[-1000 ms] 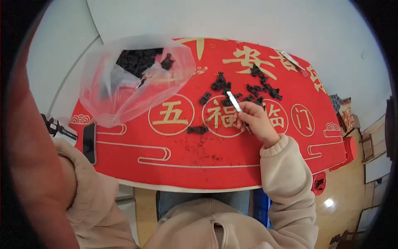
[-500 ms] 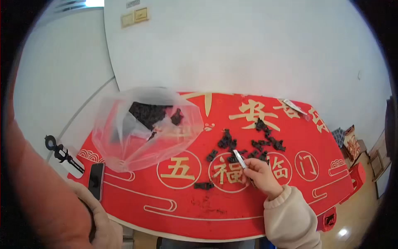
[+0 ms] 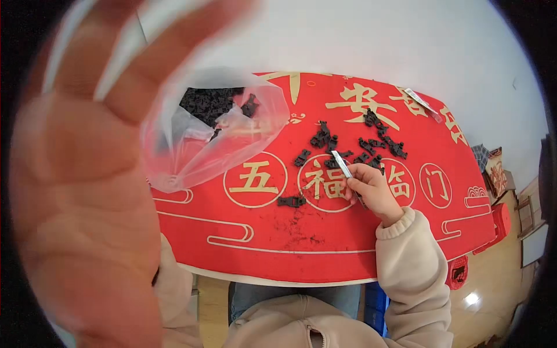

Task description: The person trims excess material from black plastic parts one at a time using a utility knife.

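My left hand (image 3: 87,156) is raised close to the camera, palm showing and fingers spread, with nothing in it. Over the right half of the red table my right hand (image 3: 371,188) grips a slim silver tool (image 3: 341,165), whose tip points up and left; it looks like a small knife. Several black plastic parts (image 3: 371,145) lie just beyond that hand. One separate black part (image 3: 291,201) rests to its left, near dark crumbs on the cloth. A clear plastic bag (image 3: 191,156) holds many more black parts (image 3: 212,104), partly behind my left fingers.
The red tablecloth (image 3: 290,267) with gold characters reaches a curved front edge before my body. A thin wrapped item (image 3: 423,105) lies at the back right. Red stools (image 3: 500,227) stand beyond the right edge. A white wall rises behind the table.
My left hand has come up in front of the camera with its fingers spread, covering the left side. My right hand still holds the silver tool. The camera view tilted up, then down again.
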Available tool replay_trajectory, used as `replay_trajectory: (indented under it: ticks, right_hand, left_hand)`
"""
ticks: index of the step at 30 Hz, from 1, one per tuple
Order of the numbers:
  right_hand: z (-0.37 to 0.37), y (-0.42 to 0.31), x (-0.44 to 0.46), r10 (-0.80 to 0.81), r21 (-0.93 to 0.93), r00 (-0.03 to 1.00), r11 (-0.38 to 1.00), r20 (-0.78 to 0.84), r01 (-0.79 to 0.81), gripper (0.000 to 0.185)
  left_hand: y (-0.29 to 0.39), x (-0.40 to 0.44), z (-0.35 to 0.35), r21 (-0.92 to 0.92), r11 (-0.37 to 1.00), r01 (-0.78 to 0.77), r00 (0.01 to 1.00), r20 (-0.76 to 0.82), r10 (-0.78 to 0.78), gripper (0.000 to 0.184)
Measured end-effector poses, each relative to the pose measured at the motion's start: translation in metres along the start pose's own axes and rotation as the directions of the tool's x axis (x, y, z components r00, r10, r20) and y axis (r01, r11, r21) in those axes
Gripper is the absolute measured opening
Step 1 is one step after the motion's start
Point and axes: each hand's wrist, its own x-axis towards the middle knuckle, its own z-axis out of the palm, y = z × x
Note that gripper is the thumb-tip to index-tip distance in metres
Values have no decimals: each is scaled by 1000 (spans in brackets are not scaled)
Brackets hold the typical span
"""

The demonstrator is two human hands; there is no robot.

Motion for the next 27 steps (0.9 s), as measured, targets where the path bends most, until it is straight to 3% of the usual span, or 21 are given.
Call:
replay_trajectory:
  ticks: [8, 12, 14, 27]
  right_hand:
    - [3, -3, -2, 14, -1, 1000, 1000, -21, -14, 15]
    - [-4, 1, -1, 34, -153, 999, 988, -4, -34, 20]
    - [0, 2, -4, 26, 17, 1000, 1000, -11, -25, 20]
    - [2, -2, -7, 107, 48, 994, 993, -10, -106, 19]
  left_hand:
    - [-2, -2, -2, 19, 1000, -23, 999, 35, 22, 63]
    - [-13, 6, -5, 70, 997, -15, 999, 49, 11, 64]
    - [-22, 15, -6, 79, 997, -6, 998, 57, 1, 64]
    - [-31, 17, -14, 106, 994, 8, 998, 60, -15, 66]
